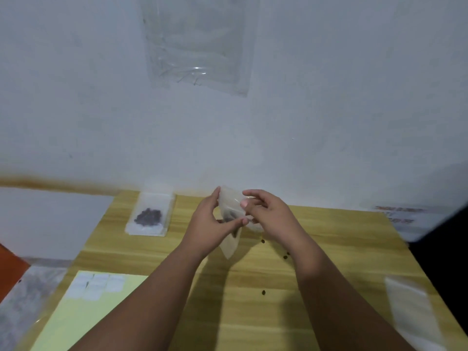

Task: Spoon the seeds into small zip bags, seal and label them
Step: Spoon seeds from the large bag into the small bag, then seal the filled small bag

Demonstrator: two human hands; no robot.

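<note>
A small clear zip bag (230,245) with dark seeds inside is lifted above the wooden table (253,320). My left hand (210,224) pinches its left side between thumb and fingers. My right hand (266,211) pinches its upper right edge. The bag hangs tilted, its lower corner pointing down. A pile of dark seeds (148,216) lies on a stack of clear bags (149,230) at the table's back left. A yellow sheet (76,323) with white labels (96,286) lies at the front left.
A few loose seeds (263,292) lie scattered on the table under my right arm. Another clear bag (415,315) lies at the right edge. A large plastic bag (197,41) hangs on the white wall behind. Printed papers (397,216) sit at the back right.
</note>
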